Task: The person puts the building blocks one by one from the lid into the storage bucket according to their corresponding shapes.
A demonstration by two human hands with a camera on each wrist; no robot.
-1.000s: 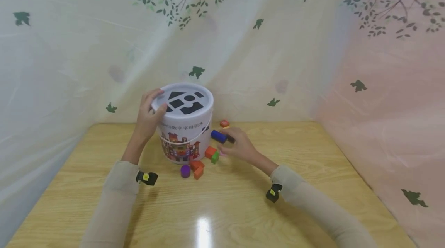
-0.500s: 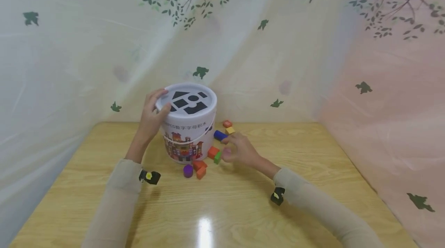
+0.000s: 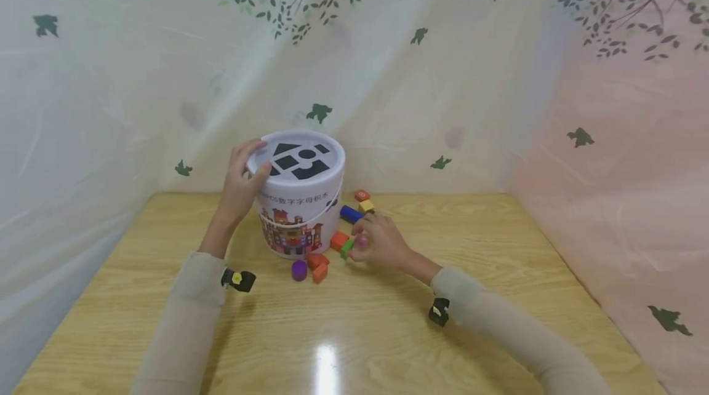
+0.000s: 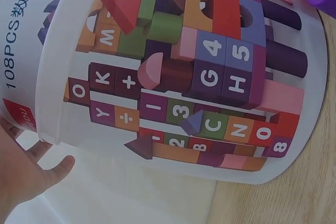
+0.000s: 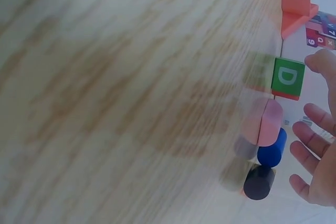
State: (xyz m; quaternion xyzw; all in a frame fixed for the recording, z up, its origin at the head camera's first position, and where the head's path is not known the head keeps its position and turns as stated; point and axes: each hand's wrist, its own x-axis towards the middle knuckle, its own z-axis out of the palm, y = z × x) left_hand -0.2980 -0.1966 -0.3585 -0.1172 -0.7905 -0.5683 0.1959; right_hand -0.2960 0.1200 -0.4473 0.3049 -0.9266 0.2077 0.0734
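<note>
A white bucket (image 3: pixel 299 223) printed with toy blocks stands upright under its lid. My left hand (image 3: pixel 238 183) rests on the left side of the lid's rim, its fingers extended and spread in the left wrist view. To the bucket's right, my right hand (image 3: pixel 381 244) hovers low over loose building blocks, thumb by a green block (image 3: pixel 346 250) marked D. Between thumb and fingers, in the head view, appears a pink rounded block (image 5: pixel 271 123); the right wrist view shows it on the table, apart from the spread fingers. A blue cylinder (image 3: pixel 351 215) and a black cylinder (image 5: pixel 259 182) lie close by.
A red block (image 3: pixel 340 240) sits against the bucket beside the green one. In front are a purple cylinder (image 3: pixel 299 270) and orange blocks (image 3: pixel 319 272). Farther back lie a yellow block (image 3: pixel 367 205) and a red block (image 3: pixel 362 195). A patterned curtain (image 3: pixel 388 106) hangs behind the table.
My right hand has moved from beside the blue and black cylinders toward the green block, uncovering the yellow block. The pink block has come into fuller view. My left hand stays on the lid.
</note>
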